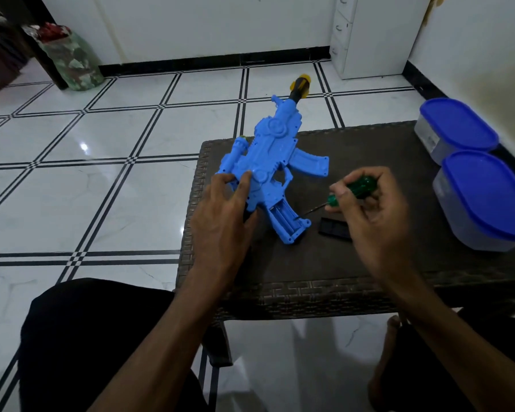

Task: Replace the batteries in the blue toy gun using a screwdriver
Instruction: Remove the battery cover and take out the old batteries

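Toy gun [268,162] rear hidden under left hand [220,221]; container [488,200] cut off

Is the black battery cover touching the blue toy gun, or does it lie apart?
Apart. The head view shows the black battery cover lying flat on the table, with a strip of table between it and the blue toy gun.

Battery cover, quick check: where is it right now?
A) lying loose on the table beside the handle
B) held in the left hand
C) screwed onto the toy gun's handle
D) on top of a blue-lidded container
A: the black battery cover lies flat on the table, just right of the blue toy gun, whose handle compartment stands open.
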### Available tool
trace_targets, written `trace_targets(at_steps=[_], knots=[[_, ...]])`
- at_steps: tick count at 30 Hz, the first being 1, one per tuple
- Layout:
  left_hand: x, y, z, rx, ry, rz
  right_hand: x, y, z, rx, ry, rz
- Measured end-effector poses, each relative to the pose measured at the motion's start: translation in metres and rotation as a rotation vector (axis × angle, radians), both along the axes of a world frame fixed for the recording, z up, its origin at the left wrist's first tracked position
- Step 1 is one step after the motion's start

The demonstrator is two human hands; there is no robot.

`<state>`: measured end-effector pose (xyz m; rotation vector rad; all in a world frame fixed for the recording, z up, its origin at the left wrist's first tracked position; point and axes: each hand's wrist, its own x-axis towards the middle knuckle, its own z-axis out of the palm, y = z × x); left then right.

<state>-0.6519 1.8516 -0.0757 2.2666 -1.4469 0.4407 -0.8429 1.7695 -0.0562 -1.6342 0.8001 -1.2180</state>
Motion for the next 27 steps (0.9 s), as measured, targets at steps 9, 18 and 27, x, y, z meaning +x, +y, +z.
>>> trace_targets(at_steps=[9,18,27], knots=[[0.000,0.001,0.002,0.007,0.037,0.008,0.006,-0.002,-0.012,0.000,-0.043,0.097],[0.006,0.001,-0.008,0.035,0.157,0.066,0.016,0.003,-0.021,0.062,-0.094,0.099],[0.009,0.000,-0.011,0.046,0.150,0.066,0.020,-0.002,-0.036,0.081,-0.099,0.093]])
